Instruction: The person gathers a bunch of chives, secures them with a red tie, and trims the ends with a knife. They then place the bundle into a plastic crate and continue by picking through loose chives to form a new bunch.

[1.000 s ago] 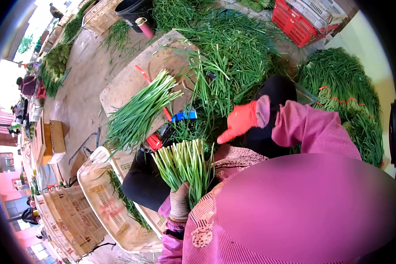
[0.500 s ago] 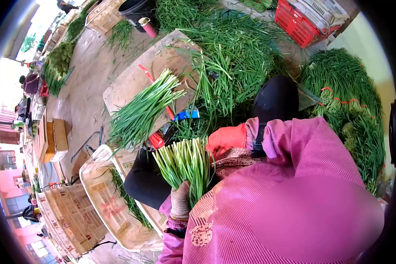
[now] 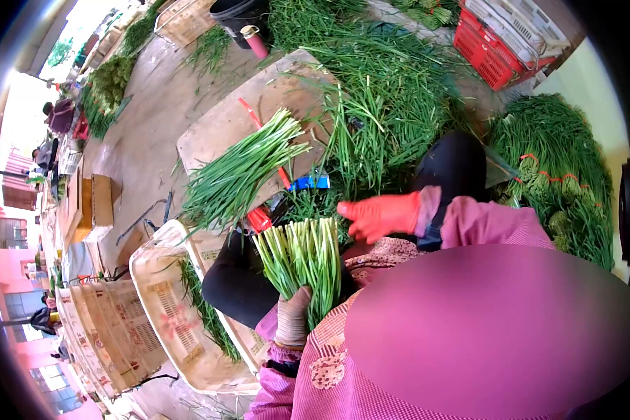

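Observation:
My left hand [image 3: 293, 316], in a pale knitted glove, is wrapped round a bunch of garlic chives [image 3: 306, 255] in my lap. The pale cut ends point away from me and lie fairly level. Just right of the bunch, apart from it, is my right hand [image 3: 381, 215] in a red glove, its fingers stretched out and nothing in them. Beyond the bunch, a second bundle of chives [image 3: 248, 168] lies on a wooden board [image 3: 217, 133], across a red strip [image 3: 250, 112]. A blue object [image 3: 310, 181] sits at the board's near edge.
A heap of loose chives [image 3: 399, 91] spreads beyond my knee. Tied bundles [image 3: 546, 154] are stacked at the right. A white plastic crate [image 3: 162, 294] holding some greens stands at my left. Farther off are a red crate [image 3: 486, 52], a black bucket [image 3: 241, 15] and a pink bottle [image 3: 255, 43].
My right hand has drawn away from the chive bunch to the right and its fingers have stretched out. The left hand keeps its hold. The whole view has shifted slightly.

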### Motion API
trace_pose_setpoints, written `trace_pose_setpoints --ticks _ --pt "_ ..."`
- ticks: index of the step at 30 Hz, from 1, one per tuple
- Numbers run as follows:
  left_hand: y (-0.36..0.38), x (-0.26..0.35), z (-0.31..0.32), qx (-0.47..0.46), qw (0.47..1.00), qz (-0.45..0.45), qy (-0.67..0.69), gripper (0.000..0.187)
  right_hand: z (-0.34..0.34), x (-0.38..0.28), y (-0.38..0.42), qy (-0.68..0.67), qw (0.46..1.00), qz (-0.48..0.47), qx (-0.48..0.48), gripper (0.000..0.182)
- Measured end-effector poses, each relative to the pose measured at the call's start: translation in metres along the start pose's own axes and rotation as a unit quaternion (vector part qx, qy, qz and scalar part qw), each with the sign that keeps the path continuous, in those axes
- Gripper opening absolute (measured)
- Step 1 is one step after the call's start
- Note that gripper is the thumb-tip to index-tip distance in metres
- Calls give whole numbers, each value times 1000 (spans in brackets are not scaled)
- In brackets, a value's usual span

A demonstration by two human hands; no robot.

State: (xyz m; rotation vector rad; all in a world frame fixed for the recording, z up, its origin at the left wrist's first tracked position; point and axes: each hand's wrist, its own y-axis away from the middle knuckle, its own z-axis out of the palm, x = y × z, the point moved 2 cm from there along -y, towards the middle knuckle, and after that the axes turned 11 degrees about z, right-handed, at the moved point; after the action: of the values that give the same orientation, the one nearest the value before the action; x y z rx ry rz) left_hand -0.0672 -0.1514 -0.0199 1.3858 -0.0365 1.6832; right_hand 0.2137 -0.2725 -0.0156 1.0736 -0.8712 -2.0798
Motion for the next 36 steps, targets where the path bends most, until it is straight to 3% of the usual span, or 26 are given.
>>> trace_pose_setpoints --ticks 1,2,4,5,8,12,15,16,18,19,21,23,26,28,29,30,32,33,34,36 --pt "5 5 8 -14 1000 16 16 49 8 18 -24 -24 999 -6 -22 106" --pt "11 14 19 -28 999 33 32 50 8 36 -73 -99 985 14 -143 88" --pt "17 21 29 -52 997 35 42 56 73 -11 -11 -187 941 -103 -262 66" --pt "17 21 31 -69 994 36 82 58 69 -8 -37 -213 918 -85 -322 60" --pt "16 15 30 -109 984 50 135 61 77 -25 -28 -123 968 -156 -155 81" --pt "12 -3 16 -92 990 109 -19 52 81 -40 -50 -36 941 -256 -220 88" --pt "14 0 19 -133 989 56 -33 50 89 -46 -55 -13 935 -256 -247 86" --pt "14 2 19 -132 989 58 -32 50 96 -49 -55 -35 924 -274 -266 78" --pt "14 4 19 -163 982 51 -82 51 97 -53 -40 -22 942 -213 -258 67" --pt "12 6 18 -182 979 42 -86 51 99 -52 -45 -20 942 -213 -259 67" --pt "9 9 16 -205 976 14 -74 54 106 -51 -56 -96 918 -264 -279 49" --pt "7 12 14 -226 972 -12 -62 56 107 -51 -55 -107 923 -242 -280 42" --pt "6 22 16 -226 971 -31 -76 70 114 -58 -44 -131 935 -228 -239 28" --pt "6 45 33 -247 968 -50 -10 85 113 -77 -29 -143 919 -316 -190 24" --pt "1 56 28 -263 963 -27 -46 93 110 -92 -12 -112 901 -390 -155 26" --pt "1 67 28 -262 964 17 -34 87 100 -116 17 -55 874 -458 -151 29" --pt "2 89 13 -211 977 -1 -21 61 62 -148 38 -75 890 -445 -64 29" --pt "-1 100 -1 -159 979 27 -126 56 48 -158 47 -52 884 -462 46 29" --pt "-11 116 -18 -107 966 64 -226 52 37 -169 57 -38 872 -488 13 29" --pt "-33 148 -57 -123 840 257 -462 46 54 -184 109 10 845 -535 0 28"
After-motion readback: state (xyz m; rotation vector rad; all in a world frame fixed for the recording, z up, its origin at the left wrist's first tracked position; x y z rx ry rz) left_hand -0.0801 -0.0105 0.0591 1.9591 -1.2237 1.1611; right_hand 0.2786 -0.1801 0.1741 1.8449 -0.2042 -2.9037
